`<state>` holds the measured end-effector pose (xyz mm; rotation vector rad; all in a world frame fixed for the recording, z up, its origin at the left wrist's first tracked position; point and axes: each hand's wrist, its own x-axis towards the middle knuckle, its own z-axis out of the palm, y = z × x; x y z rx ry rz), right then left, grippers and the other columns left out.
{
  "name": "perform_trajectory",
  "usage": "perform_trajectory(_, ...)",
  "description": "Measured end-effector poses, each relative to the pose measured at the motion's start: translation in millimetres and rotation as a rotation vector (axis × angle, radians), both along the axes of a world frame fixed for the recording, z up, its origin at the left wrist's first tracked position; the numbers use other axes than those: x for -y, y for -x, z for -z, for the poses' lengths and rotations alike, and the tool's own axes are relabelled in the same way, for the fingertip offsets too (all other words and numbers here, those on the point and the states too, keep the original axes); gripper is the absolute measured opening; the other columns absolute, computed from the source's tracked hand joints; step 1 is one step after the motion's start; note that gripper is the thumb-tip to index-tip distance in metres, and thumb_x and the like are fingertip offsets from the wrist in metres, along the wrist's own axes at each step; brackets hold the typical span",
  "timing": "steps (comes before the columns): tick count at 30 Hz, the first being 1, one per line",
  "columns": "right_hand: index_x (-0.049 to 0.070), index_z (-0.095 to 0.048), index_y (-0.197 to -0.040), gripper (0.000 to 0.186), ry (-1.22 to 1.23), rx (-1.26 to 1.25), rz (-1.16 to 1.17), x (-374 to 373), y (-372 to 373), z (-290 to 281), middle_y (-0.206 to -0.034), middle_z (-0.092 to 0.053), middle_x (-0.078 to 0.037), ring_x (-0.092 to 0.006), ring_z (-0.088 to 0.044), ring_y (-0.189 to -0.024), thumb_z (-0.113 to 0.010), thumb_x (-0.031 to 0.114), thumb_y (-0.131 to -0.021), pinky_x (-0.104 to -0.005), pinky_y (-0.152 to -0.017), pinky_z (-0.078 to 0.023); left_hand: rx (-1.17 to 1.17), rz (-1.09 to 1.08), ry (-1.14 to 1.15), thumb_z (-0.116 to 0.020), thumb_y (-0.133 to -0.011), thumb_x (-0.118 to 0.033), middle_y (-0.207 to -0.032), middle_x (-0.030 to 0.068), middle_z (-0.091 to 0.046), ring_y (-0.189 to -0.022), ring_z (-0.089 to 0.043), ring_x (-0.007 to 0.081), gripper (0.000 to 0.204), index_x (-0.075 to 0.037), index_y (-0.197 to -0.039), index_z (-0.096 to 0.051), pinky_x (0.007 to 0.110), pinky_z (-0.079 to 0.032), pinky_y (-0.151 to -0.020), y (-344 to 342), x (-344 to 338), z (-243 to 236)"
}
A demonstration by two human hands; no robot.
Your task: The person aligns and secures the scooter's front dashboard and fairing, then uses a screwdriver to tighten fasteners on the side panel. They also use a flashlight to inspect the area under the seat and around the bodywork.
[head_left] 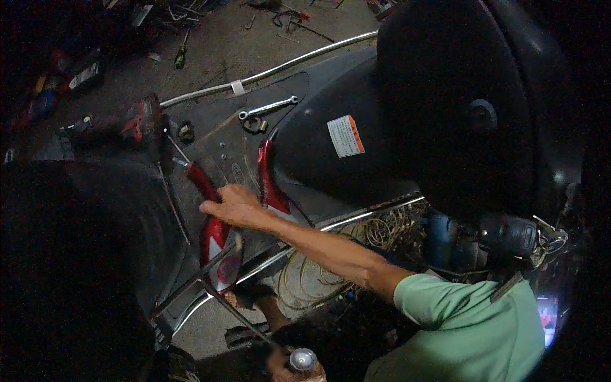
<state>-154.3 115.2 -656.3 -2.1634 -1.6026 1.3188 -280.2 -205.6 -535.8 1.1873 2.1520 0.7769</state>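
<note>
My right hand [237, 205] reaches in from the lower right, thumb toward the left, its fingers closed over the upper part of a glossy red and white trim panel [216, 245]. A thin silver shaft [178, 149] shows just above that panel's top end. A similar red panel [268, 172] lies right of the hand on the scooter's dark footboard [210, 149]. At the lower edge, my left hand [280, 369] is partly cut off and dim, closed round a thing with a round silver end [302, 359]. A dark T-shaped metal bar [207, 280] runs down toward it.
Beyond the hand, a combination wrench [268, 107], a brass-coloured fitting [262, 126] and small screws lie on the footboard. The black scooter seat [458, 95] fills the right. A green-handled screwdriver [181, 56] and scattered tools lie on the floor. Coiled wire [382, 232] sits below the chrome rail [344, 219].
</note>
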Motion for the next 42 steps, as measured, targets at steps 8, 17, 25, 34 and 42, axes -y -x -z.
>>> perform_trajectory(8,-0.002,-0.065,-0.078,0.059,-0.013,0.192,-0.055,0.6,-68.1,-47.6,-0.069,-0.063,-0.019,-0.0354,-0.063,-0.072,-0.058,0.057,-0.075,-0.0418,-0.069,-0.048,-0.179,-0.007,0.181,-0.062,-0.081,-0.028,-0.081,0.0097,-0.062,-0.068,-0.059,0.0248,0.023,-0.008,-0.092,-0.058,0.038,-0.048,-0.061,27.1,55.5,41.4)
perform_trajectory(17,-0.006,-0.065,-0.075,0.061,0.037,0.284,0.039,-1.1,-67.1,-44.3,-0.074,-0.063,-0.023,-0.0377,-0.064,-0.074,-0.058,0.055,-0.075,-0.0442,-0.069,-0.049,0.249,0.056,-0.078,-0.062,-0.076,-0.029,-0.075,0.0119,-0.062,-0.061,-0.056,0.0244,0.03,-0.003,-0.091,-0.06,0.038,-0.049,-0.06,11.0,-56.7,-29.7)
perform_trajectory(25,-0.006,-0.064,-0.073,0.058,0.004,0.188,0.12,10.8,-16.0,-16.6,-0.078,-0.063,-0.028,-0.0403,-0.063,-0.078,-0.058,0.051,-0.077,-0.0472,-0.072,-0.048,0.153,0.059,-0.072,-0.063,-0.077,-0.029,-0.075,0.0118,-0.062,-0.06,-0.057,0.0249,0.03,-0.002,-0.091,-0.06,0.038,-0.049,-0.059,7.0,-57.3,-18.0)
perform_trajectory(34,-0.002,-0.061,-0.068,0.055,-0.43,0.288,0.17,2.0,0.7,-17.2,-0.065,-0.06,-0.024,-0.0397,-0.06,-0.064,-0.059,0.052,-0.078,-0.0476,-0.061,-0.045,0.121,0.072,-0.059,-0.062,-0.078,-0.029,-0.075,0.0116,-0.062,-0.059,-0.057,0.0252,0.03,-0.002,-0.092,-0.06,0.038,-0.049,-0.059,7.8,-53.4,-11.8)
perform_trajectory(42,-0.004,-0.058,-0.061,0.053,-0.222,-0.156,0.258,-72.3,72.7,9.5,-0.064,-0.059,-0.024,-0.036,-0.06,-0.063,-0.067,0.048,-0.071,-0.0453,-0.059,-0.046,0.125,0.135,-0.081,-0.061,-0.08,-0.029,-0.074,0.0115,-0.061,-0.059,-0.057,0.0254,0.03,-0.002,-0.092,-0.059,0.038,-0.049,-0.058,13.5,-60.6,-6.2)
